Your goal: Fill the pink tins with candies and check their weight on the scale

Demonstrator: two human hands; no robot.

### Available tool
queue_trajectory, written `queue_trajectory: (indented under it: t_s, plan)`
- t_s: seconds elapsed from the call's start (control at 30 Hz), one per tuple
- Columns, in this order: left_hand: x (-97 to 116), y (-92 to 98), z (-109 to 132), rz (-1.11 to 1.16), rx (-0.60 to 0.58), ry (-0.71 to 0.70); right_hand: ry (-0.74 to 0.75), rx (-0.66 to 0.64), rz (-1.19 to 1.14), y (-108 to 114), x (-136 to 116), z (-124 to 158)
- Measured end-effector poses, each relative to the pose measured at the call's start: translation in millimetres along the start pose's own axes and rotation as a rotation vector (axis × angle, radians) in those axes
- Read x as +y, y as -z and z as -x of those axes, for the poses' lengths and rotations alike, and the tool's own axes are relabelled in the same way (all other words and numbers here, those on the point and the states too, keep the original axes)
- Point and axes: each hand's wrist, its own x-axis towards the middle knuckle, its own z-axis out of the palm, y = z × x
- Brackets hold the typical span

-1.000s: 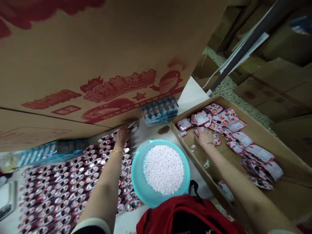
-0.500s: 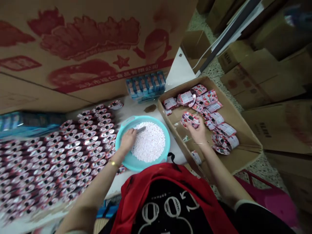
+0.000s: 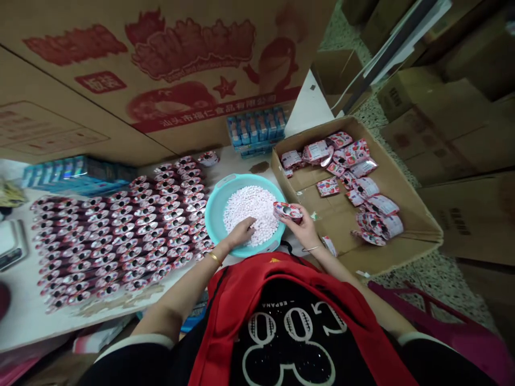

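Note:
A turquoise plastic basin (image 3: 215, 214) holds a heap of small white candies (image 3: 257, 201). My left hand (image 3: 240, 232) is closed and dips into the candies at the near side. The metal scoop it gripped half a second ago is hidden from view now. My right hand (image 3: 302, 225) grips a pink-and-red candy packet (image 3: 287, 211), its oval top facing up with a dark opening, over the basin's right rim. Just right of that hand, a shallow cardboard carton (image 3: 341, 236) contains several similar packets (image 3: 354, 155), lying loose.
Rows of upright packets (image 3: 120, 236) cover the table to the left. Blue packs (image 3: 257, 131) stand behind the basin, against large printed cartons (image 3: 201, 69). A pink stool (image 3: 454, 332) is at the lower right; more boxes (image 3: 475, 203) are stacked beyond.
My right hand has brought the packet left from over the carton to the basin's rim. My left hand has gone down into the candies, and the scoop has dropped from sight. The view has shifted.

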Motion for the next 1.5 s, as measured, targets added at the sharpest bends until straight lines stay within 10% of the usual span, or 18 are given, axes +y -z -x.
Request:
queue_trajectory:
  t_s: [0.4, 0.7, 0.87, 1.13, 1.33, 1.5]
  plan:
    - [49, 121.0, 26, -0.194, 0.043, -0.131, 0.373, -0.211, 0.479, -34, 9, -20]
    - [135, 131.3, 14, -0.792, -0.064, 0.005, 0.431, -0.255, 0.423, -54, 16, -21]
    - [103, 141.4, 9, -0.756, 0.002, 0.015, 0.379, -0.177, 0.391, -46, 22, -27]
    - [-15, 67.8, -32, -0.445, 0.020, 0.142, 0.305, -0.007, 0.377, -27, 23, -38]
    - [-7, 0.7, -15, -0.244, -0.060, 0.006, 0.278, -0.003, 0.351, -27, 24, -38]
    - [4, -10.8, -1, -0.071, -0.041, -0.036, 0.181, -0.013, 0.284, -25, 31, -38]
